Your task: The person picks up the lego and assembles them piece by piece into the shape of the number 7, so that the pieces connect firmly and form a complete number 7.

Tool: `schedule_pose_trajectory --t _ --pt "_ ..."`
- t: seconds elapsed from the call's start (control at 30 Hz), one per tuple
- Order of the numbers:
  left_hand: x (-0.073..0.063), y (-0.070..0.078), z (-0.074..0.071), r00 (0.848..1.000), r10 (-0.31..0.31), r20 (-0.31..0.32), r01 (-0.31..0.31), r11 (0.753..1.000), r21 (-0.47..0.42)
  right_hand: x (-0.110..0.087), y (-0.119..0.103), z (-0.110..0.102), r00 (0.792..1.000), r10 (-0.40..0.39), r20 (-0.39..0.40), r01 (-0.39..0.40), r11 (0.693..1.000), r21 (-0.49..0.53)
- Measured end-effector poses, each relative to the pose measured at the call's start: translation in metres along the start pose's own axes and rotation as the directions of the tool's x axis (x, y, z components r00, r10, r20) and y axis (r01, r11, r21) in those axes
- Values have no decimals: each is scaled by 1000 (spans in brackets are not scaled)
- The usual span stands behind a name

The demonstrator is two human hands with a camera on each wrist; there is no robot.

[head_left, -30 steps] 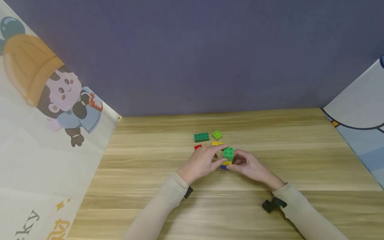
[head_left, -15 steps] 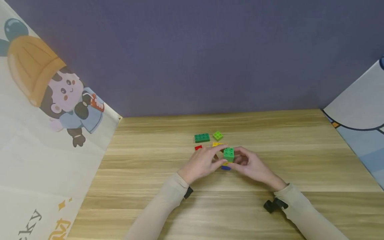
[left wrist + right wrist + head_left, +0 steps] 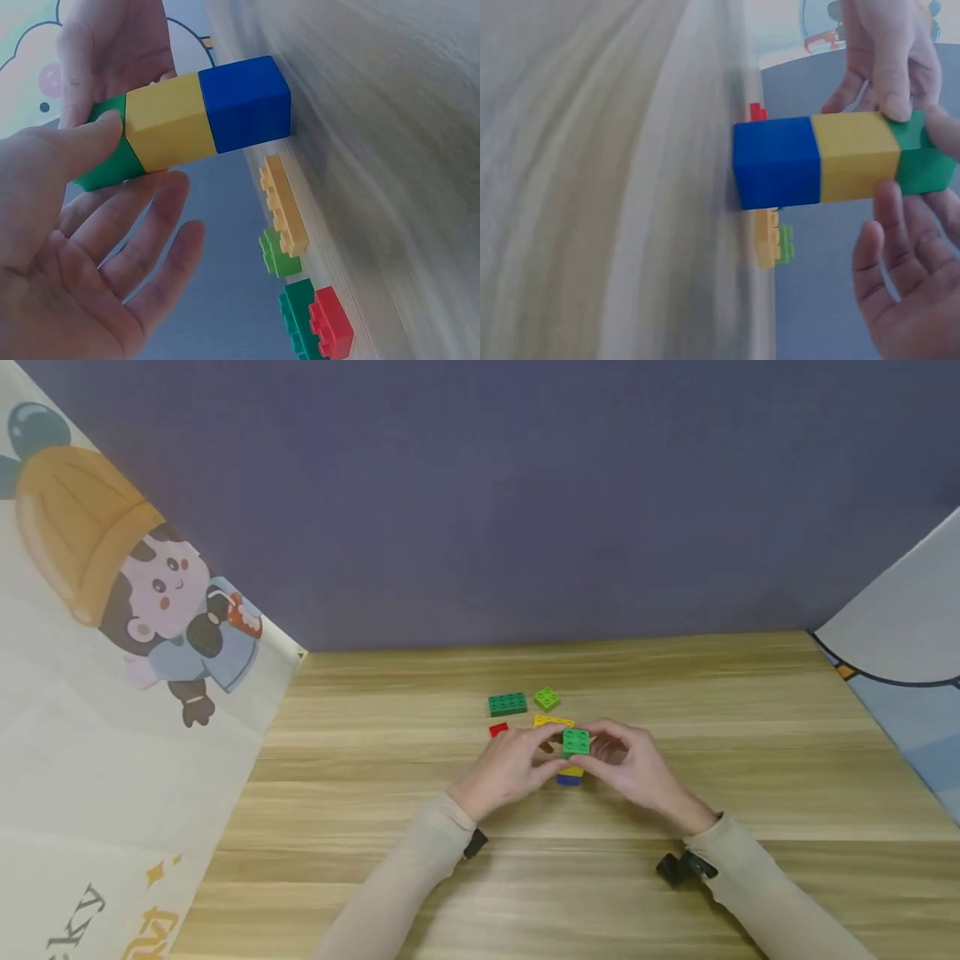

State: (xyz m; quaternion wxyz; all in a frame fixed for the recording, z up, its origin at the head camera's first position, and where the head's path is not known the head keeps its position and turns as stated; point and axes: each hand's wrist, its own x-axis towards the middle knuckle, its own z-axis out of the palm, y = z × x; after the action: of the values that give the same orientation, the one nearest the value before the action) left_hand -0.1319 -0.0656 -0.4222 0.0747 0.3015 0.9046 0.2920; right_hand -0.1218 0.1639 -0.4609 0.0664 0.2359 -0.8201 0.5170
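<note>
From my end, I have the left hand point(image 3: 504, 772) and the right hand point(image 3: 637, 777) face to face, palms turned toward each other, both bare. Each is set in a pinch, thumb on the near side and index finger on the far side, and the two thumb tips lie just beside each other. Behind the hands, the left forearm point(image 3: 397, 877) and right forearm point(image 3: 772, 889) slant inward, sleeved to the wrists. My wrist views show the left hand's lower fingers point(image 3: 169, 266) loosely bent and spread, and the right hand's fingers point(image 3: 870, 259) likewise.
</note>
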Motion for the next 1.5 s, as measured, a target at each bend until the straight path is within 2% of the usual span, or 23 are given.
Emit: schedule_pose_trajectory --t 0.23,0.57,0.73,0.9,1.13,1.3,1.5 --pt "2 1 4 1000 -13 -14 13 1000 20 0 9 1 998 -64 -12 64 998 27" --pt "1 -6 7 1000 -17 1 17 995 95 -1 12 5 997 -66 -36 68 997 42" --pt "-2 -6 2 999 -5 47 0 993 116 -4 9 7 998 -62 -33 63 997 47" --pt "-5 -10 -1 996 -22 83 12 993 118 -8 5 8 999 -49 -21 50 997 53" --pt "-3 -15 -4 999 -12 35 8 992 128 -11 3 6 999 -38 -26 40 998 50" --pt "1 -19 -5 1000 -10 -20 13 986 165 -10 2 7 999 -36 -23 37 998 46" --pt "10 -24 -3 998 4 -64 5 990 144 -11 2 7 999 -31 -23 32 998 51"
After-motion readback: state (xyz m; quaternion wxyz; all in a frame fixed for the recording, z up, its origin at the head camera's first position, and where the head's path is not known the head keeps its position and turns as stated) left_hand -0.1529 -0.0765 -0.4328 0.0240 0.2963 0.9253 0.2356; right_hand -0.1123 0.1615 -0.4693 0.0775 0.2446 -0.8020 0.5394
